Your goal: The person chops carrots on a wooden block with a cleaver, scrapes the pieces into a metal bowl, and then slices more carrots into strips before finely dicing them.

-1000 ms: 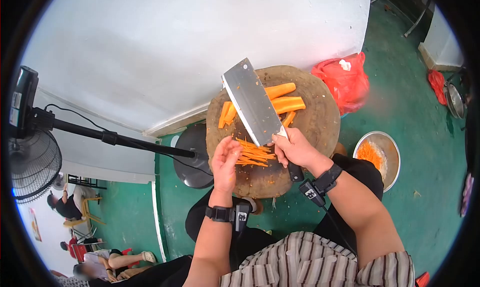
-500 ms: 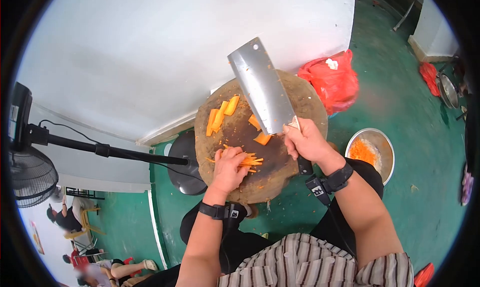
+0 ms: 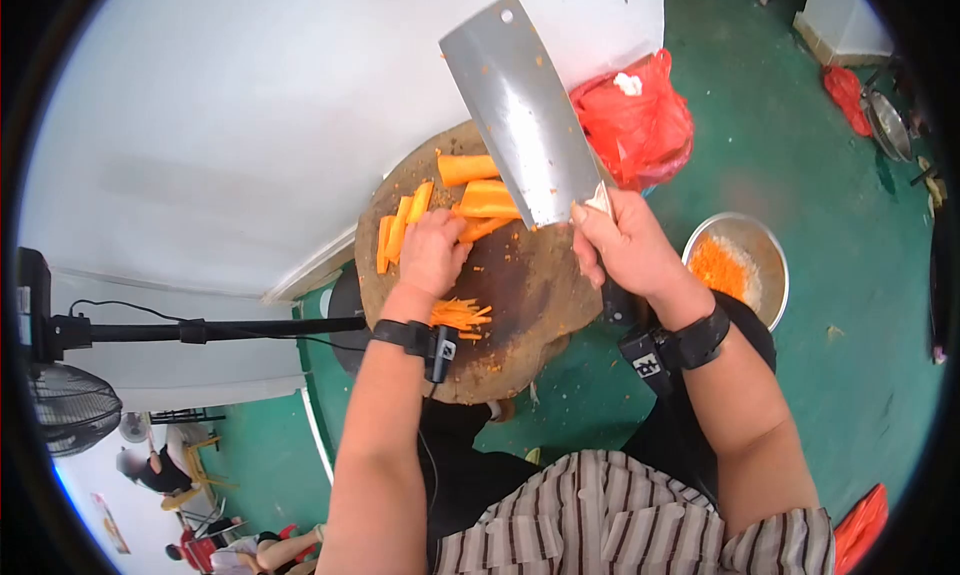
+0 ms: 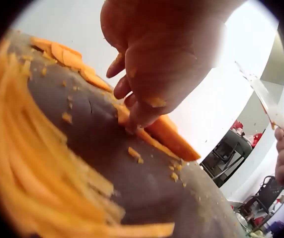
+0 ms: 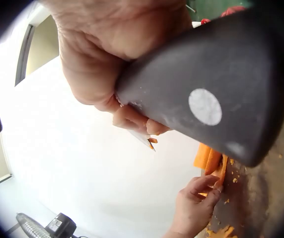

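My right hand (image 3: 635,250) grips a broad cleaver (image 3: 525,115) by its dark handle (image 5: 201,84), holding the blade raised over the far side of a round wooden chopping block (image 3: 530,295). Over the block, my left hand (image 3: 430,255) reaches in among carrot pieces. Its thumb and fingers pinch the end of a carrot slice (image 5: 224,169). Thicker carrot pieces (image 3: 485,200) lie just beyond, partly behind the blade. More flat slices (image 3: 395,230) lean in a row to the left. A small heap of carrot strips (image 3: 460,317) lies nearer me, beside the left wrist.
A metal bowl (image 3: 775,265) with shredded carrot stands on the green floor at right. A red plastic bag (image 3: 640,125) sits behind the block, close to the white wall (image 3: 250,105). At left stands a fan (image 3: 75,405) on a black pole. People sit far off at lower left.
My left hand has left the carrot strips and moved forward to the larger carrot pieces, now pinching a slice. The cleaver stays in my right hand, which has shifted farther forward.
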Action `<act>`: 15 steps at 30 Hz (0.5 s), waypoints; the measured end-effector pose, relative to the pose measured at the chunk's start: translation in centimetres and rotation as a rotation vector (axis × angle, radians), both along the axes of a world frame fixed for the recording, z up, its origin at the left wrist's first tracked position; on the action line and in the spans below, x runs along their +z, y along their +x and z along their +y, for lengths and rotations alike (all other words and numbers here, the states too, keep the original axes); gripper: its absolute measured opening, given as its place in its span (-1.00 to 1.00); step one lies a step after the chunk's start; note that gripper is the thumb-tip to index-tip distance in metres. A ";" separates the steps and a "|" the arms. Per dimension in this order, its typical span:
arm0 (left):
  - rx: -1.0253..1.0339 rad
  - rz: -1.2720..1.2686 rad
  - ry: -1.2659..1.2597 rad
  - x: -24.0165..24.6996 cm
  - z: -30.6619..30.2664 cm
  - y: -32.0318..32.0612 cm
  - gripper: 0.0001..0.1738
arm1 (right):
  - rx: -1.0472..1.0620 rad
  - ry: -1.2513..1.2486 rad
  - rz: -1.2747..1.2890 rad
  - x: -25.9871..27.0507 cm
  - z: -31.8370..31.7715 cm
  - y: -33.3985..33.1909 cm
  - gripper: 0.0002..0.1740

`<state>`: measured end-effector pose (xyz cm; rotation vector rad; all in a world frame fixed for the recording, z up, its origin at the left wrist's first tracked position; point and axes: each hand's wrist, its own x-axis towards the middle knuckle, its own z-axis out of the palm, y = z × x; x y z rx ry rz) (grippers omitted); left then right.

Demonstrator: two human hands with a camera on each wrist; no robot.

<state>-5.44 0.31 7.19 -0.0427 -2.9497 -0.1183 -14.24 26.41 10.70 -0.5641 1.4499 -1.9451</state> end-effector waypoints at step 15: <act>0.004 -0.258 0.174 1.2 -0.1 10.3 -0.38 | 0.249 0.202 0.157 -0.6 -0.5 3.4 -0.73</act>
